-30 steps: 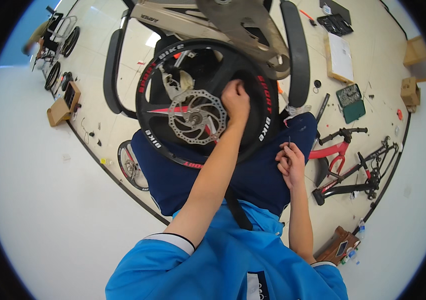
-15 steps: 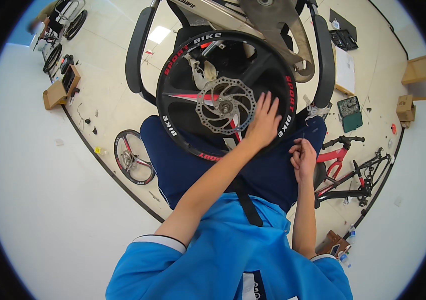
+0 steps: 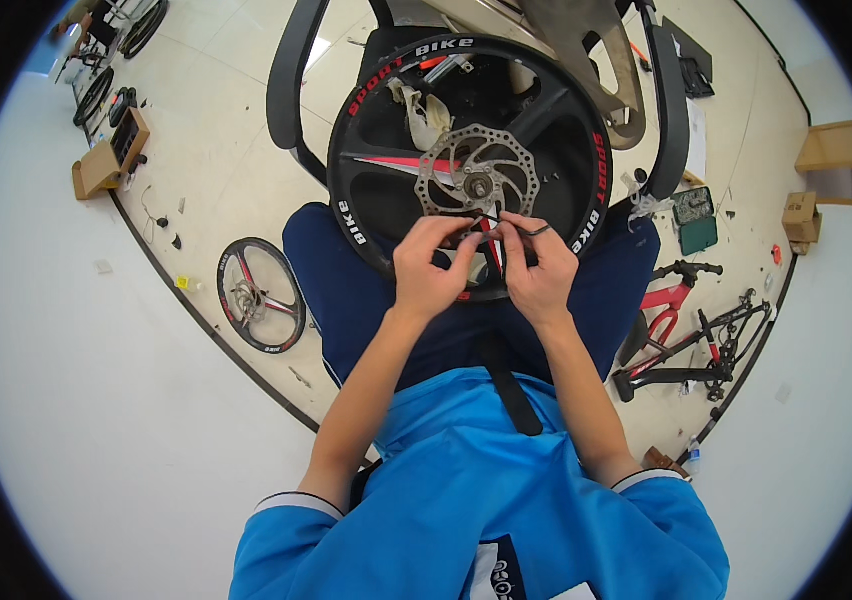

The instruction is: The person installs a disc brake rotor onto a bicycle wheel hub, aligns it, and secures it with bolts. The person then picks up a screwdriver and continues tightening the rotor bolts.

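A black three-spoke bicycle wheel (image 3: 341, 165) with red and white lettering lies flat across my lap and a chair. A silver brake disc (image 3: 427, 180) sits around its hub (image 3: 479, 187). Over the near side of the disc, my left hand (image 3: 430, 268) pinches something too small to make out. My right hand (image 3: 543, 270), close beside it, is closed on a thin dark hex key (image 3: 542, 231), whose other end points toward the left fingertips. A couple of small dark pieces (image 3: 549, 177) rest on the wheel right of the disc.
Chair armrests (image 3: 291, 85) flank the wheel, and a pale bike frame (image 3: 506, 20) stands beyond. A whitish glove (image 3: 426, 118) shows between the spokes. On the floor lie a second wheel (image 3: 262, 296), a red-black bike frame (image 3: 681, 335), a green case (image 3: 696, 233) and an open cardboard box (image 3: 101, 168).
My left hand has drawn back from the wheel's right side to its near edge. My right hand has risen from my thigh to meet it, now with the hex key.
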`<state>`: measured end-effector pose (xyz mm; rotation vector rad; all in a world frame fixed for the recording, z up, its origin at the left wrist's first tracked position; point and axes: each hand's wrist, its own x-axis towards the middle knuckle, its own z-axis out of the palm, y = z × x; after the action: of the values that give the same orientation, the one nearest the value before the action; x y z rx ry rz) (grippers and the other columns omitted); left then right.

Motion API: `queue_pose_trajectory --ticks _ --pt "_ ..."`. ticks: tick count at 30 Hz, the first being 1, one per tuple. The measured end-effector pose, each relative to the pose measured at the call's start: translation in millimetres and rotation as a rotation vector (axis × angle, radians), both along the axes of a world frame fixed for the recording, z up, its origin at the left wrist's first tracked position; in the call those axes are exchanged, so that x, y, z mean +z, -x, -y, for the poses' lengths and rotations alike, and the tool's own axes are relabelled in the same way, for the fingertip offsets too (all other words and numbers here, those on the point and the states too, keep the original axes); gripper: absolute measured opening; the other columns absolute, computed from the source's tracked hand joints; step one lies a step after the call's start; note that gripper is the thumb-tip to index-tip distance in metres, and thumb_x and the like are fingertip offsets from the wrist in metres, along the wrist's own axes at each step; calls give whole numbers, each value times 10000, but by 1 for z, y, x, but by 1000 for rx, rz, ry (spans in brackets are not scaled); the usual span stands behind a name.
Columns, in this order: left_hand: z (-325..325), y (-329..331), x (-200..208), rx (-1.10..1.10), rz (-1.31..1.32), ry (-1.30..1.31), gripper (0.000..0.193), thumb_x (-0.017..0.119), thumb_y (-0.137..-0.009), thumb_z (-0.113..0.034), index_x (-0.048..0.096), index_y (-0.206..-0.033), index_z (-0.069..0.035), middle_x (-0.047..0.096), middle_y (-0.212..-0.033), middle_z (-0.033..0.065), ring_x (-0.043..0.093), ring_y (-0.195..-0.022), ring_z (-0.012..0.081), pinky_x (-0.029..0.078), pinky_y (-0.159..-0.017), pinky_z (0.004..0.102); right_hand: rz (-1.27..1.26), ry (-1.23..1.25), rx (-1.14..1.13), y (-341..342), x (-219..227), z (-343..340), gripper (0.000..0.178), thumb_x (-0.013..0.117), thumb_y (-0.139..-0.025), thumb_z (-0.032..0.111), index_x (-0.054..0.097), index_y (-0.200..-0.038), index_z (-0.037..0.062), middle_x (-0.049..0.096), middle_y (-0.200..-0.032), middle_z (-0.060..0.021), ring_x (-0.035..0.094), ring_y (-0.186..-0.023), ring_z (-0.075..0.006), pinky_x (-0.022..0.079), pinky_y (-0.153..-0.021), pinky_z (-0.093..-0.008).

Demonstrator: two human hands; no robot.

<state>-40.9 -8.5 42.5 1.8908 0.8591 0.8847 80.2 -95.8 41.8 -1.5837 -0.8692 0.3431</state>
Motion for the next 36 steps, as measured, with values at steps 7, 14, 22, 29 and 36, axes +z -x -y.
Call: queue_pose_trajectory --ticks 7,14,22,29,36 --pt "-12 -1 -12 -5 34 -33 169 717 -842 6 724 -1011 2 707 -916 100 667 -743 154 516 -681 253 107 10 16 -1 -7 -11 153 689 -876 -36 697 -1027 -13 704 -877 -129 710 -766 -238 549 -678 -304" --pt "-2 9 -19 27 -11 21 144 689 -859 15 721 -999 7 699 -892 102 653 -727 149 509 -677 252 247 -15 53 -6 -6 -12 168 700 -864 -39 688 -1029 -9 698 -898 -139 701 -778 -272 555 -673 -321" --pt "-4 12 -12 49 -3 48 149 693 -850 31 719 -996 16 695 -893 106 650 -744 159 512 -686 258 328 -11 148 -5 -7 -14 215 717 -825 -41 672 -1032 3 674 -933 -142 685 -791 -313 558 -687 -352" --pt "-37 -6 62 -486 32 -419 321 735 -739 76 718 -1051 3 695 -1022 120 678 -867 281 566 -773 342 375 -15 293 -8 -1 -17 248 668 -758 -76 643 -1001 -29 642 -1004 -152 663 -883 -341 561 -728 -394" --pt "-77 0 67 -671 -115 -617 299 776 -711 20 718 -1002 -14 673 -861 85 652 -728 250 539 -618 335 306 41 275 -7 1 -20 320 694 -776 -53 673 -1092 -4 643 -1022 -132 666 -888 -317 561 -736 -377"
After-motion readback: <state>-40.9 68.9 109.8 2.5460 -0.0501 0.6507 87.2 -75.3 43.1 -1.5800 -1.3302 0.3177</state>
